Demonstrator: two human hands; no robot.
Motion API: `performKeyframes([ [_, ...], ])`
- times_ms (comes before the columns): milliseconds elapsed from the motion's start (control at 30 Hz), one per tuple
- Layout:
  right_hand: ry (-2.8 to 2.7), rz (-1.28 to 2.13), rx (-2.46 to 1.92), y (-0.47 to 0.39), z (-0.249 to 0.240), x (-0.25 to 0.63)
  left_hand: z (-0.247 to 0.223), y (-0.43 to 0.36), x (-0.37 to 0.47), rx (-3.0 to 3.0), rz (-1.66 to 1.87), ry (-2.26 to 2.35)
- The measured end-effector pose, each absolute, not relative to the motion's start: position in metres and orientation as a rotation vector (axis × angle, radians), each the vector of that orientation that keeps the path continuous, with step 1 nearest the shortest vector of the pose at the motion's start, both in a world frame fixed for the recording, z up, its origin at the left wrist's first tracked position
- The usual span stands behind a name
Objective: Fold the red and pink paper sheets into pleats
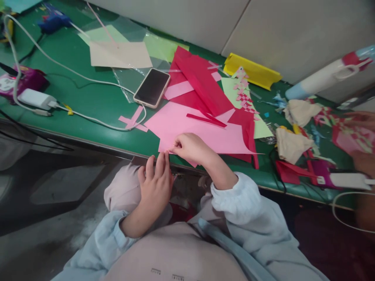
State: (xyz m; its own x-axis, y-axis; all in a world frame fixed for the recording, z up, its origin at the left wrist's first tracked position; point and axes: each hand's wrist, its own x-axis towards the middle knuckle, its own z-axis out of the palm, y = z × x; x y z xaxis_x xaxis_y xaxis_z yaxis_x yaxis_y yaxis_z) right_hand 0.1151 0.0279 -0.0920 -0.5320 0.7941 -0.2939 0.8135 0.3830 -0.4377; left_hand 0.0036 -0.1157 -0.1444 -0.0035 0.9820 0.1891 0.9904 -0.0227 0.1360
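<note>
A large sheet of pink paper [178, 121] lies at the table's front edge, over pieces of red paper [205, 86]. My right hand [191, 148] is closed in a pinch at the near left corner of the pink sheet. Close beside it, my left hand [156, 179] has its fingers stretched out, with the fingertips at the sheet's near edge. What lies under those fingertips is hard to make out. A narrow red paper strip [205, 120] rests on top of the pink sheet, and crossed pink strips [133, 120] lie to its left.
A phone [152, 88] with a white cable lies behind the pink sheet. Farther left are a purple power strip [32, 84] and a blue glue gun [54, 19]. A yellow holder [252, 72] and a white bottle [322, 76] are at the back right. Another person's hand [363, 119] is at far right.
</note>
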Motion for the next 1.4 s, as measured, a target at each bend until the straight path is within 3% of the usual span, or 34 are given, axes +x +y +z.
performKeyframes([
  [700,2.580,-1.004,1.521,0.030,-0.093,0.117,-0.135,-0.114,0.003,-2.184,-0.360,-2.188],
  [1400,2.424,-0.824,1.586,0.024,-0.083,0.153,-0.134,-0.112,0.001,-2.185,-0.412,-2.211],
])
